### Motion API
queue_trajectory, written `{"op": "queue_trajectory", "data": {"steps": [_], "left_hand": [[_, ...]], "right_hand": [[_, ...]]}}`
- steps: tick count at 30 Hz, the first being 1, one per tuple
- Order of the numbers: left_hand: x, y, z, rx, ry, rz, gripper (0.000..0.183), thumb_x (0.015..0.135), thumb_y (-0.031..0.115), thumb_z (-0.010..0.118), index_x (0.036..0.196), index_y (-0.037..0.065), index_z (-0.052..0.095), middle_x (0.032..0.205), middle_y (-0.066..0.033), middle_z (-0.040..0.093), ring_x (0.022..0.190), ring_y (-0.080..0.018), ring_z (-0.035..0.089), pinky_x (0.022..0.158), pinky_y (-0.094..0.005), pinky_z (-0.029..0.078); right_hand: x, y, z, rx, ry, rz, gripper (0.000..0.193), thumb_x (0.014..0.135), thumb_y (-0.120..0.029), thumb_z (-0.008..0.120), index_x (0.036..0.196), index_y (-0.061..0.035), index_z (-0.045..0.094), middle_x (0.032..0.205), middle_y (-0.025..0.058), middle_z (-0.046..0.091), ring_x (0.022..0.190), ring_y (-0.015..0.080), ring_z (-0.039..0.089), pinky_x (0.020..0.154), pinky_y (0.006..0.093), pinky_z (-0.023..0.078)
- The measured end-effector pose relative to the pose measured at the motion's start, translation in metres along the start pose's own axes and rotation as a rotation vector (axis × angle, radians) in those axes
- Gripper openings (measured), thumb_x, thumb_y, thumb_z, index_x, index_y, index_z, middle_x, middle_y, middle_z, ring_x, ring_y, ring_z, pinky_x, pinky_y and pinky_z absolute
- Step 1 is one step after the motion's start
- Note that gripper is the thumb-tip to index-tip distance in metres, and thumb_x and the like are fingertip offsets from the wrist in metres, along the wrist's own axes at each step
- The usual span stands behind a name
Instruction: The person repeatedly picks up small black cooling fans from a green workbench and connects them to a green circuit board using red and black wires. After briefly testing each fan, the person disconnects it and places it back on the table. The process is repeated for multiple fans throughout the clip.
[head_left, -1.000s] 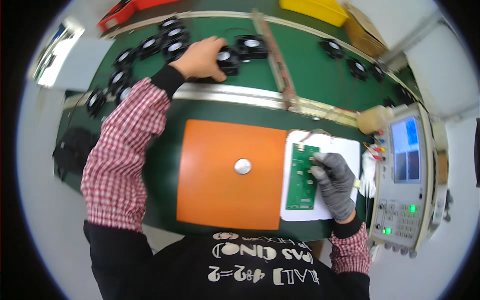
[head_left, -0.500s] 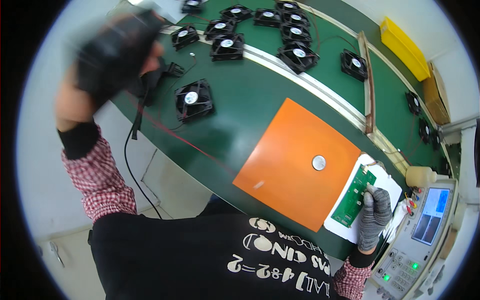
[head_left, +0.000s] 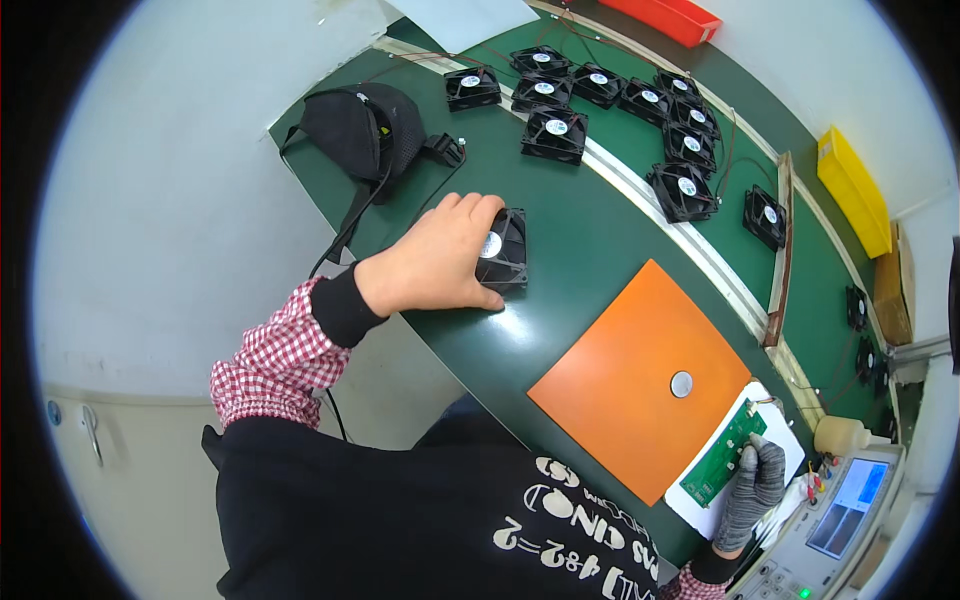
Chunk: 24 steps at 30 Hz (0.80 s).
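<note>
My bare left hand [head_left: 440, 255] spans a square black cooling fan [head_left: 510, 255] on the green table, thumb at its near side and fingers at its far side. The fan's round label shows partly beside the palm. At the right, my right hand [head_left: 752, 495] wears a grey knitted glove. Its fingers are drawn together, with the tips on a small part of a green circuit board [head_left: 715, 472]. What exactly they pinch is too small to see. The board lies on a white pad [head_left: 698, 517].
A black bag [head_left: 350, 125] with strap and buckle lies at the left. Several black fans [head_left: 555, 135] stand at the back along a pale rail. A silver disc [head_left: 681, 384] rests on an orange mat [head_left: 610, 400]. An instrument [head_left: 850, 510] with a lit screen stands right.
My left hand, blurred near the black bag at upper left earlier, has come down to the single fan and grips it. My right hand stays on the board. The whole view has shifted.
</note>
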<state>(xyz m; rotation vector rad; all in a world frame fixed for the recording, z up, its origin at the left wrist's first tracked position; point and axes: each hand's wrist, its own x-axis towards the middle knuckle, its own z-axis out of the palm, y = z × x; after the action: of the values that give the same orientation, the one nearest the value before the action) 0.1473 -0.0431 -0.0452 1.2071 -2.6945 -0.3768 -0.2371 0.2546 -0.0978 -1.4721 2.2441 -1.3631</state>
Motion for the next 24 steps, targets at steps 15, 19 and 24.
{"op": "queue_trajectory", "data": {"steps": [15, 19, 24], "left_hand": [[-0.099, -0.059, -0.170, -1.253, 0.030, 0.082, 0.075, 0.074, 0.034, 0.078, 0.134, -0.002, 0.049, 0.109, -0.0155, 0.061, 0.103, -0.0246, 0.061, 0.093, -0.0431, 0.051], [-0.083, -0.038, -0.174, -1.196, 0.095, 0.235, 0.077, 0.077, 0.035, 0.078, 0.136, -0.003, 0.046, 0.110, -0.0179, 0.061, 0.100, -0.0255, 0.062, 0.091, -0.0455, 0.052], [-0.022, -0.046, -0.071, -0.921, 0.042, -0.341, 0.081, 0.080, 0.021, 0.077, 0.145, 0.000, 0.033, 0.133, -0.0173, 0.054, 0.121, -0.0311, 0.054, 0.106, -0.0514, 0.039]], "right_hand": [[0.001, -0.002, 0.000, -0.016, -0.014, -0.004, 0.013, 0.089, 0.003, 0.063, 0.101, 0.0017, 0.067, 0.090, 0.0060, 0.062, 0.083, 0.0157, 0.058, 0.078, 0.0278, 0.047], [0.002, -0.001, 0.000, -0.023, -0.030, 0.041, 0.012, 0.089, 0.003, 0.063, 0.100, 0.0017, 0.067, 0.090, 0.0058, 0.061, 0.084, 0.0156, 0.058, 0.078, 0.0280, 0.047], [0.006, -0.005, 0.003, -0.007, -0.040, -0.009, 0.012, 0.088, 0.004, 0.063, 0.099, 0.0018, 0.067, 0.089, 0.0059, 0.061, 0.082, 0.0155, 0.058, 0.077, 0.0277, 0.047]]}}
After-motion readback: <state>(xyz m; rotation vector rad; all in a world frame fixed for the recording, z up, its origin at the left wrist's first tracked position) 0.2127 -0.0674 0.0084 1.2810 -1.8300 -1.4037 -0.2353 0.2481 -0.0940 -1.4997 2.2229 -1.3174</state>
